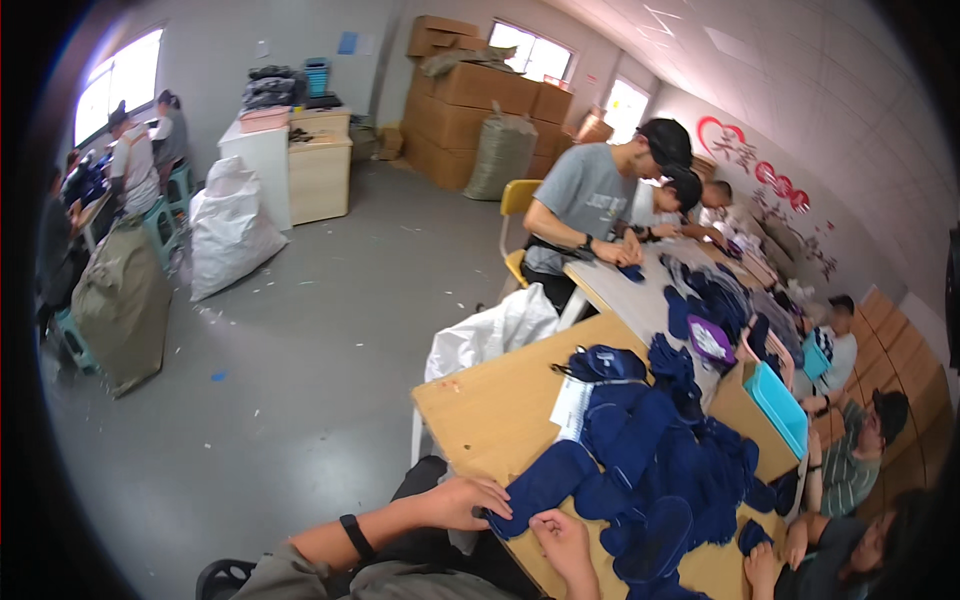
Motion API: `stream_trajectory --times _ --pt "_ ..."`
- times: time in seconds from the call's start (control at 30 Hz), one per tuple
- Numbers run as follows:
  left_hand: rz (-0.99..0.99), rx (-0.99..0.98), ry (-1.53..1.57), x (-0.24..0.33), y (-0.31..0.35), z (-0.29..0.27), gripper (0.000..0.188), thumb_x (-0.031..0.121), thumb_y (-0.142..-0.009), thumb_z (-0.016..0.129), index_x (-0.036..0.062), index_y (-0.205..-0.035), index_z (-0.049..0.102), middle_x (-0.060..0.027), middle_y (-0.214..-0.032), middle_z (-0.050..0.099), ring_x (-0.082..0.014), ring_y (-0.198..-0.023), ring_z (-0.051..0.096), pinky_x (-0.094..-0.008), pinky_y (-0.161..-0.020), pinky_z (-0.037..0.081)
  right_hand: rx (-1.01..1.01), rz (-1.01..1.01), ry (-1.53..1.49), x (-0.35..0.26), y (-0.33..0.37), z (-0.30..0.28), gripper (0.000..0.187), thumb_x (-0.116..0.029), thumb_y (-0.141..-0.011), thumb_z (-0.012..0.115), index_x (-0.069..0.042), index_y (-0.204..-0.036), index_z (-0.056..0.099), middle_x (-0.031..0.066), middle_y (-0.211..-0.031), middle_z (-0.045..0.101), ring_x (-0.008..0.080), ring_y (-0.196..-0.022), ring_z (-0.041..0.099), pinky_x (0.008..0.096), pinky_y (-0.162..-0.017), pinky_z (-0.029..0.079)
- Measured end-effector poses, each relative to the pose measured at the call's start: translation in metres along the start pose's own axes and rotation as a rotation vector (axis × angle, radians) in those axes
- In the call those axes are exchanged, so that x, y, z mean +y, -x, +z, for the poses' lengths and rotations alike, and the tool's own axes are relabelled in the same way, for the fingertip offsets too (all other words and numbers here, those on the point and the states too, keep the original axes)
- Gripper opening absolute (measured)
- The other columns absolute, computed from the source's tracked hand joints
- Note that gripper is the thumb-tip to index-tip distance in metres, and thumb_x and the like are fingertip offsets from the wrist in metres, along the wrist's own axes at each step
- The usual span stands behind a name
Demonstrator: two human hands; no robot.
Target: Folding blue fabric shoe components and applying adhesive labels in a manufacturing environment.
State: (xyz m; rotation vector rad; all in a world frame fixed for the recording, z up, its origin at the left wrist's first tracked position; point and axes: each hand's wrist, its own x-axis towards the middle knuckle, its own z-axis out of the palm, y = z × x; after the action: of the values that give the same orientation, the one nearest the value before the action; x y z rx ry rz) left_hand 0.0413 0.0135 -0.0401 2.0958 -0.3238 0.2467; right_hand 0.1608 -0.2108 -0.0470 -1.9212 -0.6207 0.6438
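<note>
At the near edge of the wooden table, my left hand grips the end of a navy cloth piece between thumb and fingers. A small dark bit shows at those fingertips, too small to name. My right hand is beside the same piece's lower edge, with its fingers curled together. What it pinches, if anything, I cannot make out. Right of the cloth piece lies a heap of navy cloth pieces. A navy cap-like item and a white spiral-bound pad lie at the heap's far side.
A cardboard box and a turquoise basket stand on the table's right side. Co-workers sit along the right and far sides; one co-worker's hand is near the heap. A white sack stands beyond the wooden table.
</note>
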Motion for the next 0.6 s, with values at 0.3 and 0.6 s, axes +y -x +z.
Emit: stream_trajectory --times 0.3,0.6 --pt "0.121 0.198 -0.171 -0.003 0.0 0.014 0.033 0.009 -0.071 0.075 0.0111 -0.104 0.074 -0.0048 -0.101 0.073 -0.0255 -0.1 0.068 -0.0368 -0.088 0.055 0.163 -0.343 0.15 -0.059 0.016 0.007 0.019 -0.014 -0.082 0.076 -0.004 -0.097 0.068 0.008 -0.08 0.067 0.0165 -0.07 0.067 0.0295 -0.064 0.053" --pt "-0.119 0.082 -0.191 0.022 -0.009 0.014 0.036 0.014 -0.073 0.076 0.0102 -0.108 0.069 -0.0084 -0.099 0.071 -0.0277 -0.093 0.068 -0.0371 -0.081 0.056 -0.062 -0.377 0.282 -0.046 0.004 0.01 0.043 -0.017 -0.073 0.082 -0.005 -0.111 0.066 0.0062 -0.096 0.068 0.0186 -0.09 0.07 0.0297 -0.08 0.055"
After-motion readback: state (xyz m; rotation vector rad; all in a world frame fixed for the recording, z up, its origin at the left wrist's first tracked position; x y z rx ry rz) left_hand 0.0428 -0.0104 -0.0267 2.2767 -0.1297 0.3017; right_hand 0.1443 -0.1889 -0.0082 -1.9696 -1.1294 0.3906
